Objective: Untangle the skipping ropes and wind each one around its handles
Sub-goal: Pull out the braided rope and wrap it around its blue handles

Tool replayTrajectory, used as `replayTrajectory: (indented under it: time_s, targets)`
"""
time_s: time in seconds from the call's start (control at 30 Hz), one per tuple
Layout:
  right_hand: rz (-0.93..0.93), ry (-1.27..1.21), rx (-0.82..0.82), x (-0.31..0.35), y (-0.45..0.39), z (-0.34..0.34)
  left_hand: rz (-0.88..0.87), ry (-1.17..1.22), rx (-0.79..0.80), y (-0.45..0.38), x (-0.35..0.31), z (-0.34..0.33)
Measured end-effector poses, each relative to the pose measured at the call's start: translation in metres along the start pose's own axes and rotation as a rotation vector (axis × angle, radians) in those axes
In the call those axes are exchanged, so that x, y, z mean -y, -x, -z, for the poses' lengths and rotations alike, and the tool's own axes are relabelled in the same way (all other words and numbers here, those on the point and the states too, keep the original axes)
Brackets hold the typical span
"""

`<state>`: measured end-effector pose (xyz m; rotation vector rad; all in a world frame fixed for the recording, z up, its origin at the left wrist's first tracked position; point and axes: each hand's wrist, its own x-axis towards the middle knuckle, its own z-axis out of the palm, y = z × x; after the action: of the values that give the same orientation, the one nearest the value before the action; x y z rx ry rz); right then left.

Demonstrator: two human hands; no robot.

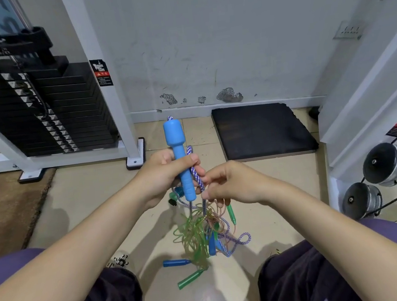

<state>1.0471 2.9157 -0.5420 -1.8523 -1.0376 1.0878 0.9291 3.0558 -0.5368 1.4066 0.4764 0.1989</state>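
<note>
Low in the frame, a tangle of ropes [202, 236] dangles between the knees, above the floor [87, 200]. At centre, the left hand [161, 177] is closed around an upright blue handle [181, 162] — the right hand [231, 183], just beside it, pinches the blue-and-white rope [197, 178].

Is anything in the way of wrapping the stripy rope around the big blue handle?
Yes. The left hand holds the light blue handle upright and the right hand pinches the purple-and-white rope beside it, but lower down that rope runs into a tangle of green and orange ropes with other handles caught in it.
</note>
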Motion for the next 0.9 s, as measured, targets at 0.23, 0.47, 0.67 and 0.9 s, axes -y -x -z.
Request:
replayTrajectory:
  time_s: [0.23, 0.47, 0.67, 0.9]
  targets:
    - [0.064, -0.064, -0.16, -0.001, -0.003, 0.016, -0.068, -0.096, 0.019, -0.002, 0.003, 0.011]
    - [0.225, -0.38, -0.196, 0.013, 0.004, 0.02, 0.055, -0.252, 0.075, 0.004, 0.005, 0.0]
    - [0.258, -0.59, -0.28, 0.016, 0.005, 0.026, 0.044, -0.335, 0.017, 0.003, 0.009, -0.004]
    - [0.044, -0.129, -0.053, -0.001, 0.001, 0.013, -0.052, -0.138, -0.078, 0.001, 0.002, -0.002]
